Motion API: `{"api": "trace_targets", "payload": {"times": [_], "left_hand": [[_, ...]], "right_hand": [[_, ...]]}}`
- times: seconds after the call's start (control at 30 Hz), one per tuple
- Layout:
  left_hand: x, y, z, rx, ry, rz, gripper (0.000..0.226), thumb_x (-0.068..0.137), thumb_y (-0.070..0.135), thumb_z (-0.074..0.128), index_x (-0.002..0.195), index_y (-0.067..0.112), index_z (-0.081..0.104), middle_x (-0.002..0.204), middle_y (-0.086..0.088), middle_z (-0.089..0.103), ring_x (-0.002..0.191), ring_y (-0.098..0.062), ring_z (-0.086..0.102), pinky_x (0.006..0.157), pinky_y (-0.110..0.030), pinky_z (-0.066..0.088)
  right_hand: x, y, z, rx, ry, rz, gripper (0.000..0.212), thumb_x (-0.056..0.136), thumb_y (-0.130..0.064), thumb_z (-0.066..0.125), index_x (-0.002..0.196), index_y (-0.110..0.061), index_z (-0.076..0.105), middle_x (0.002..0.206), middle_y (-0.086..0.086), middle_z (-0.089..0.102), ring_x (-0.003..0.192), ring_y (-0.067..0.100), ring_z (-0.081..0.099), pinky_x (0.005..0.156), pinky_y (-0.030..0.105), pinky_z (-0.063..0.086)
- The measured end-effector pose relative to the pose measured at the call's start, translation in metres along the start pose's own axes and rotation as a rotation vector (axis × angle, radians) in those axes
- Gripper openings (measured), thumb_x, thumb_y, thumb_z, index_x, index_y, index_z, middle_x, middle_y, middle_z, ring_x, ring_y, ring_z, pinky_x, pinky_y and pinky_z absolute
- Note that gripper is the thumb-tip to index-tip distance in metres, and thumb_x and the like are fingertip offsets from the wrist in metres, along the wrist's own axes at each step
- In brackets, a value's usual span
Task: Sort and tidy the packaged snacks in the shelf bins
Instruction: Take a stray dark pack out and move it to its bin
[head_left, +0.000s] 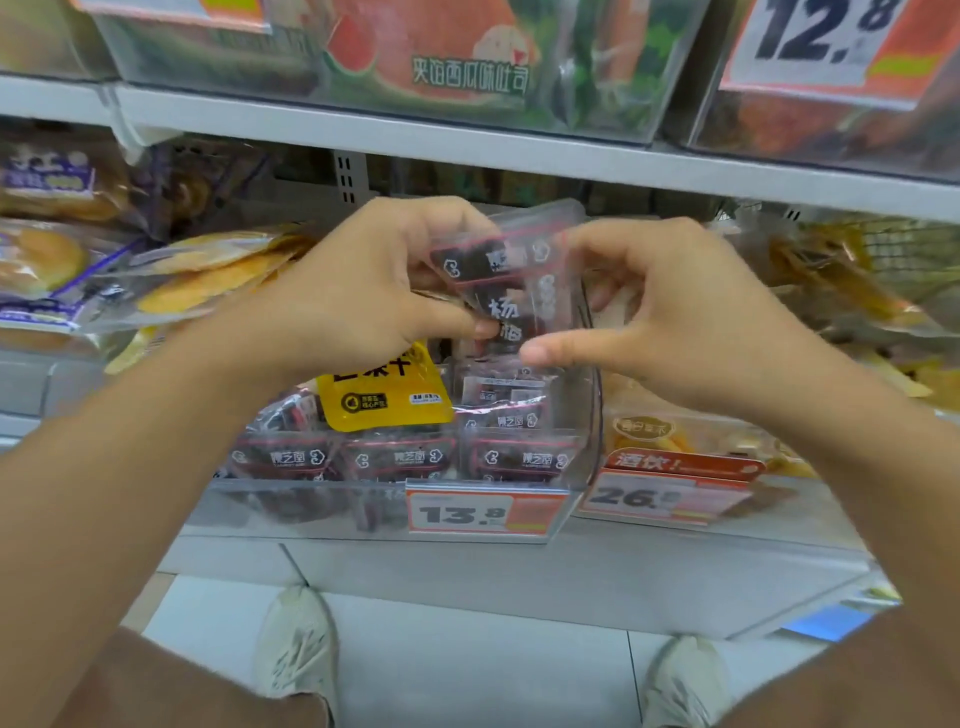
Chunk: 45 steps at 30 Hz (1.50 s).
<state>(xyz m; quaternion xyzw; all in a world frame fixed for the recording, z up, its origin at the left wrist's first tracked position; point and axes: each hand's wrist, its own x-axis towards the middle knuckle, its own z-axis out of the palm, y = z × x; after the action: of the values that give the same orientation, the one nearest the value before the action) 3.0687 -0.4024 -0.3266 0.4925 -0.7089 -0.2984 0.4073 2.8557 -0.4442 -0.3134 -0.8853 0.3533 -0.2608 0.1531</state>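
The left hand (363, 280) pinches a dark-labelled clear snack packet (506, 275), thumb and fingertips closed on its lower left edge, holding it up in front of the shelf gap. The right hand (670, 306) is at the packet's right side with fingers curled behind the film and the thumb stretched out underneath; it seems to grip that edge, though blur and the clear wrapping make the contact hard to confirm. Directly below both hands sits the clear bin (587, 457), where matching dark packets (405, 457) already stand in a fairly neat front row with more stacked behind. A yellow packet (384, 400) lies on top of them, just under the left hand, and looks like the odd one out that still needs moving. So the sorting appears partly done: the front row is tidy, while the held packet is not yet placed and the yellow one remains. Left of the left hand, bread and yellow snack bags (208, 275) lie loosely heaped. To the right of the right hand, a neighbouring bin's contents are blurred. The held packet hides the rear of the bin, and the price tag (483, 512) covers part of its front.
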Motion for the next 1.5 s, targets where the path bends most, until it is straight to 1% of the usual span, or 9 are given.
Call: {"api": "trace_targets", "payload": {"times": [0.1, 0.2, 0.33, 0.47, 0.6, 0.7, 0.93, 1.3, 1.5], "left_hand": [[0.009, -0.006, 0.010, 0.070, 0.131, -0.020, 0.039, 0.073, -0.003, 0.083, 0.101, 0.015, 0.062, 0.091, -0.003, 0.074, 0.084, -0.011, 0.072, 0.078, -0.033, 0.060], [0.010, -0.013, 0.007, 0.400, 0.388, -0.134, 0.051, 0.071, 0.032, 0.088, 0.110, 0.026, 0.056, 0.101, 0.009, 0.067, 0.091, -0.011, 0.067, 0.086, -0.035, 0.057], [0.001, -0.016, -0.001, 0.945, -0.024, -0.214, 0.090, 0.072, 0.088, 0.044, 0.141, 0.031, 0.046, 0.140, 0.000, 0.052, 0.129, -0.022, 0.047, 0.107, -0.044, 0.043], [-0.002, -0.024, -0.003, 1.086, -0.313, -0.391, 0.091, 0.083, 0.080, 0.037, 0.158, 0.035, 0.009, 0.166, 0.007, 0.003, 0.153, -0.020, 0.001, 0.123, -0.043, 0.012], [-0.001, -0.025, -0.003, 1.077, -0.269, -0.349, 0.087, 0.084, 0.077, 0.041, 0.156, 0.035, 0.016, 0.165, 0.009, 0.008, 0.152, -0.019, 0.005, 0.121, -0.044, 0.018], [-0.001, -0.026, -0.002, 1.077, -0.267, -0.339, 0.087, 0.084, 0.077, 0.041, 0.156, 0.034, 0.018, 0.165, 0.008, 0.009, 0.152, -0.019, 0.006, 0.122, -0.045, 0.019], [-0.003, -0.025, -0.001, 1.082, -0.266, -0.327, 0.087, 0.083, 0.078, 0.035, 0.156, 0.032, 0.021, 0.164, 0.006, 0.013, 0.151, -0.020, 0.007, 0.122, -0.044, 0.018], [0.001, -0.026, 0.000, 1.109, -0.237, -0.293, 0.091, 0.077, 0.083, 0.019, 0.152, 0.033, 0.028, 0.160, 0.007, 0.025, 0.147, -0.020, 0.018, 0.118, -0.044, 0.024], [0.001, -0.026, -0.001, 1.069, -0.211, -0.250, 0.101, 0.067, 0.085, 0.007, 0.150, 0.033, 0.033, 0.155, 0.008, 0.032, 0.144, -0.020, 0.025, 0.117, -0.045, 0.028]], "right_hand": [[0.017, 0.007, 0.004, 0.058, -0.024, -0.011, 0.026, 0.078, -0.032, 0.082, 0.104, -0.033, 0.077, 0.082, -0.006, 0.076, 0.074, 0.010, 0.068, 0.073, 0.031, 0.057], [0.031, 0.016, 0.008, -0.146, 0.128, -0.045, 0.012, 0.088, -0.021, 0.073, 0.097, -0.022, 0.080, 0.080, -0.003, 0.075, 0.071, 0.011, 0.064, 0.074, 0.028, 0.052], [0.052, 0.028, 0.026, -0.434, 0.163, -0.064, 0.017, 0.097, -0.018, 0.060, 0.091, -0.012, 0.074, 0.078, 0.009, 0.070, 0.077, 0.029, 0.063, 0.077, 0.042, 0.053], [0.090, 0.047, 0.033, -0.573, -0.017, 0.104, 0.022, 0.094, -0.004, 0.057, 0.111, -0.009, 0.072, 0.107, 0.014, 0.071, 0.092, 0.031, 0.062, 0.082, 0.029, 0.049], [0.112, 0.049, 0.035, -0.269, 0.026, 0.190, 0.027, 0.101, -0.019, 0.053, 0.125, -0.016, 0.065, 0.124, 0.004, 0.066, 0.112, 0.022, 0.061, 0.089, 0.018, 0.041], [0.132, 0.059, 0.047, -0.170, 0.075, 0.293, 0.024, 0.101, -0.020, 0.052, 0.119, -0.016, 0.068, 0.110, -0.003, 0.063, 0.081, 0.007, 0.056, 0.069, 0.003, 0.041], [0.142, 0.084, 0.055, -0.327, 0.128, 0.368, 0.021, 0.099, -0.011, 0.050, 0.110, -0.009, 0.067, 0.117, 0.010, 0.066, 0.111, 0.027, 0.061, 0.099, 0.036, 0.049], [0.139, 0.100, 0.026, -0.236, -0.142, 0.268, 0.024, 0.100, -0.026, 0.058, 0.117, -0.017, 0.072, 0.126, -0.002, 0.064, 0.121, 0.018, 0.054, 0.108, 0.027, 0.036], [0.128, 0.107, 0.016, -0.065, -0.093, 0.261, 0.010, 0.098, -0.028, 0.060, 0.104, -0.028, 0.068, 0.101, -0.018, 0.060, 0.108, 0.007, 0.052, 0.095, 0.017, 0.032]]}}
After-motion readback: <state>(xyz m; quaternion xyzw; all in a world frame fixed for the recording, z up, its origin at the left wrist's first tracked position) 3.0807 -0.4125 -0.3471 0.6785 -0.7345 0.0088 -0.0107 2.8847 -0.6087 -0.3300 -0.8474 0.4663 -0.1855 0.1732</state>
